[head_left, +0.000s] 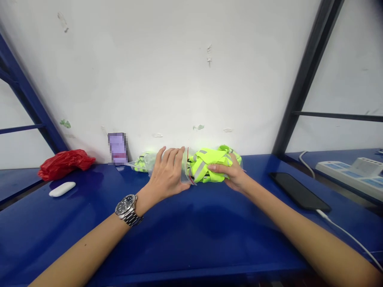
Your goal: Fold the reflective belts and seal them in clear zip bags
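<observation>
A bundle of neon yellow reflective straps (206,161) with grey stripes lies folded above the blue table. My right hand (235,173) grips its right side, thumb pressed on the front. My left hand (167,171), with a metal watch (127,207) on the wrist, holds a transparent zip bag (186,167) by its mouth. The bag's red-lined opening faces the bundle, and the bundle's left end is at this edge; how far inside it sits I cannot tell. Behind my left hand is more neon yellow strap material (142,162) in transparent plastic.
On the blue table (185,239), a red plastic bag (66,163) and a white earbud-like case (62,189) lie at left. A phone with a blurred screen (117,148) leans on the wall. At right are a black phone (299,190) on a white cable and a power strip (353,175).
</observation>
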